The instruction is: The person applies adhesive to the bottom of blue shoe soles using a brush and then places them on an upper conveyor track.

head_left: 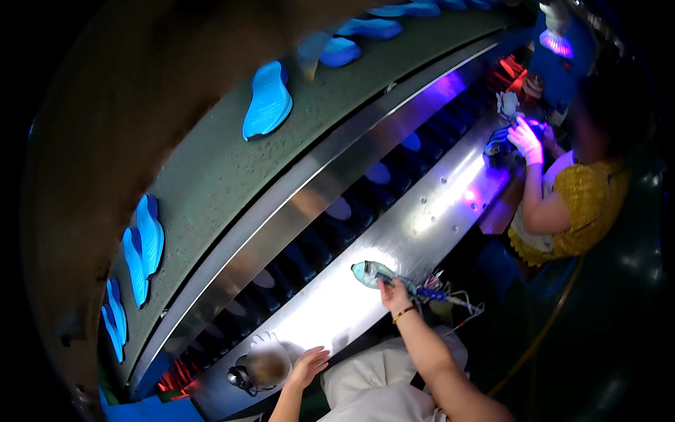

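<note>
My right hand (396,295) reaches over the steel bench with its fingers drawn together at the lower right end of a pale teal oval piece (364,276). Something small and dark lies on that oval by the fingertips; what exactly the fingers grip is too small to make out. My left hand (308,367) is at the bench's near edge, fingers stretched out and holding nothing. Left of it stands a round tub (271,366) with a brownish inside, a white glove (263,340) behind it and a black object (240,378) beside it.
Beyond the steel bench (415,218) runs a rack of dark shoe-like shapes (299,260). Past a metal rail, blue shoe soles (268,98) lie on a green conveyor belt (211,155). Blue-handled tools and wires (439,294) sit right of my hand. A co-worker in yellow (590,190) works under purple light.
</note>
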### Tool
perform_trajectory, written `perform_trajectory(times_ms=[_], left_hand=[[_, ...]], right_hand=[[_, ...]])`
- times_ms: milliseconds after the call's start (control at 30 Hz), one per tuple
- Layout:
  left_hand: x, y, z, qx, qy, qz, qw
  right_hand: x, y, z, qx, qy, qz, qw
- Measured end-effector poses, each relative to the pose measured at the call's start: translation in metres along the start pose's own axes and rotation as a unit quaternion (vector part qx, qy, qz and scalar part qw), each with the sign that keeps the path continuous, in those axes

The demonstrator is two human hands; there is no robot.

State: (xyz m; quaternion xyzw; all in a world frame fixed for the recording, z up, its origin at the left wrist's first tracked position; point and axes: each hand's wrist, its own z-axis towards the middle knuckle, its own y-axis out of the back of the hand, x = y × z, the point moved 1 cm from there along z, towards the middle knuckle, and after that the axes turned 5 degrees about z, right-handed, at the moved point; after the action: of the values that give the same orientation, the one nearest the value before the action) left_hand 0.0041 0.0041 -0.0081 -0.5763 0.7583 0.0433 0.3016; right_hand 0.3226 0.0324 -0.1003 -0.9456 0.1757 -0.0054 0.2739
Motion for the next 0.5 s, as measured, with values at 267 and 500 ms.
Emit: perform_trajectory(times_ms=[267,500], left_hand=[[0.011,-0.043,-0.012,-0.088,0.047,0.03,0.995],[0.053,-0.146,0.044,-0.133,0.054,0.15,0.978]], right_hand=[[-0.088,0.046,-0.039,0.144,-0.176,-0.086,0.97],[0.064,-0.008,-0.23,0.418,-0.306,-0.552,0.654]])
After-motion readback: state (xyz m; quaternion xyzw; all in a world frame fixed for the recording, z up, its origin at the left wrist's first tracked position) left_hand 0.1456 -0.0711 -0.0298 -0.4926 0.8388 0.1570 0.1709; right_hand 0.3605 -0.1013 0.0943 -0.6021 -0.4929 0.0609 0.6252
